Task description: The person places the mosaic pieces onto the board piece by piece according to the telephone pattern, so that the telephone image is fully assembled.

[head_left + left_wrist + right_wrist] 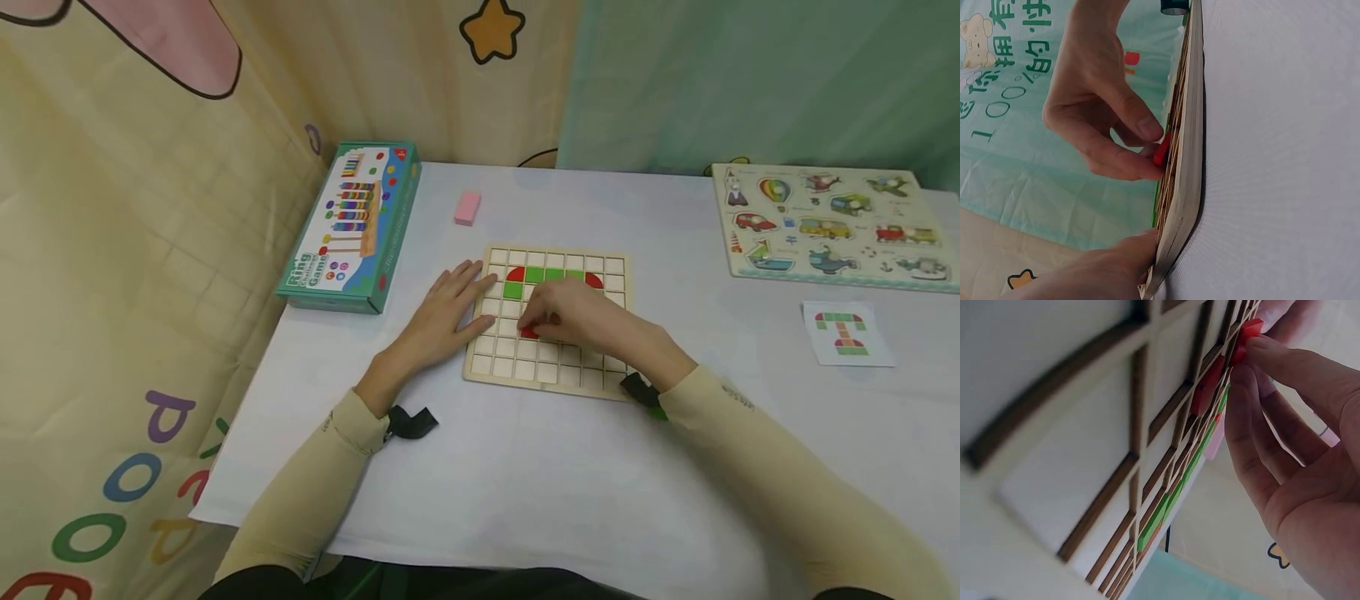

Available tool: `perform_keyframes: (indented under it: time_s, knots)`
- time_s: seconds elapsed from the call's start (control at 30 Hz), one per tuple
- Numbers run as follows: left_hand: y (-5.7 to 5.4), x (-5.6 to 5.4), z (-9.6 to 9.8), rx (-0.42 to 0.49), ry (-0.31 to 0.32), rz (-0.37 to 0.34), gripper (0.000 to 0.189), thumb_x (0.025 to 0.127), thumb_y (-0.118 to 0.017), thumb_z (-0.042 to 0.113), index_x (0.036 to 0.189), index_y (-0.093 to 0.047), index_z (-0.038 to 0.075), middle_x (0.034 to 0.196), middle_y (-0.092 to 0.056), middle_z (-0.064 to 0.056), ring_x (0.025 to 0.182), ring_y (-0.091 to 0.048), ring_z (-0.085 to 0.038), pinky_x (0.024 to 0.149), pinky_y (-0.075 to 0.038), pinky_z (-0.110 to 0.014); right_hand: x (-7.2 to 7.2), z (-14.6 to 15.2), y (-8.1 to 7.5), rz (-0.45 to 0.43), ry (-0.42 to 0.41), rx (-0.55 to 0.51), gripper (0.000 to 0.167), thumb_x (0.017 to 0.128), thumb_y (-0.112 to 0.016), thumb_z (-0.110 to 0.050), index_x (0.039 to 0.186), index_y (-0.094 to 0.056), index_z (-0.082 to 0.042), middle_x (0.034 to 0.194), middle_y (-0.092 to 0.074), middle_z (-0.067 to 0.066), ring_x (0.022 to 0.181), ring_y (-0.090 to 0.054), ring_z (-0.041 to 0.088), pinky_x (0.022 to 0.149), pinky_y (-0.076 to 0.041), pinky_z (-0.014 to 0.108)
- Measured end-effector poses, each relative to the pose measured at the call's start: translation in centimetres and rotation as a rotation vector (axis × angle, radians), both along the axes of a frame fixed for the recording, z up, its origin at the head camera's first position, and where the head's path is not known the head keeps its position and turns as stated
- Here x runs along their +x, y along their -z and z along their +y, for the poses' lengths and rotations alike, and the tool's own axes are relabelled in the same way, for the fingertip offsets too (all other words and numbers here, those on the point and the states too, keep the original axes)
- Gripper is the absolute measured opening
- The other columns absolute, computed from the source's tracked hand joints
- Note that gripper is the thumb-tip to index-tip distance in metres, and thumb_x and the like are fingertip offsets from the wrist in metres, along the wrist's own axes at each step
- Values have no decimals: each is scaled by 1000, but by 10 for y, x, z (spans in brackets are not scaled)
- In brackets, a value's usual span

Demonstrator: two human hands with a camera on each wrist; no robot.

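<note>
A wooden grid board with square cells lies on the white table. Along its upper rows sit several green squares, with red rounded pieces at both ends of the top row. My right hand pinches a small red piece between thumb and fingers, right at the surface of the grid. Another red piece rests in a cell beside it, in the right wrist view. My left hand lies at the board's left edge, fingers extended, fingertips on the rim. The right hand covers the middle cells.
A picture card with a red and green pattern lies at the right. Behind it is a vehicle puzzle board. A green game box stands at the back left, and a pink block lies behind the grid board.
</note>
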State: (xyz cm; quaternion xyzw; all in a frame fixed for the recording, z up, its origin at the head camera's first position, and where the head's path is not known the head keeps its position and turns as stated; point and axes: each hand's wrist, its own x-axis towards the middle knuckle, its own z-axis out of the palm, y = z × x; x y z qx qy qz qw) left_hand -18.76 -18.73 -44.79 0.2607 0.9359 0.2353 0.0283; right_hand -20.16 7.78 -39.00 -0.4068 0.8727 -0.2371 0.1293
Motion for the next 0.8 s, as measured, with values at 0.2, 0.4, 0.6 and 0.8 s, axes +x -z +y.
perform_keyframes:
  time_s: [0.2,0.4,0.6,0.8]
  knots:
    - [-2,0,0,-1,0,-6,64,108,-57,39,164,-38,13,174,-25,-15,165,-13,-30,135,-6,-48,18,16,1,178,-26,60,32,93,-78,-2,124,-79,-11,121,-72,9,116,-64,29,95,-59,42]
    - [-1,0,2,-8,-5,-3,65,108,-57,40,164,-39,13,175,-25,-14,165,-13,-30,135,-6,-47,34,45,0,146,53,32,36,94,-79,-8,130,-75,-7,130,-68,12,122,-63,31,98,-59,46]
    - [-2,1,3,-14,-11,-11,65,108,-57,40,164,-38,13,175,-24,-14,165,-12,-30,135,-6,-47,33,93,-16,-9,243,15,35,94,-81,-13,128,-75,-10,128,-71,9,118,-65,30,97,-58,53]
    - [-3,1,2,-17,-12,-15,65,108,-56,41,164,-38,13,175,-23,-14,165,-12,-30,135,-6,-47,28,134,-17,-35,301,10,40,88,-87,-13,127,-75,-11,120,-75,4,106,-68,24,91,-59,51]
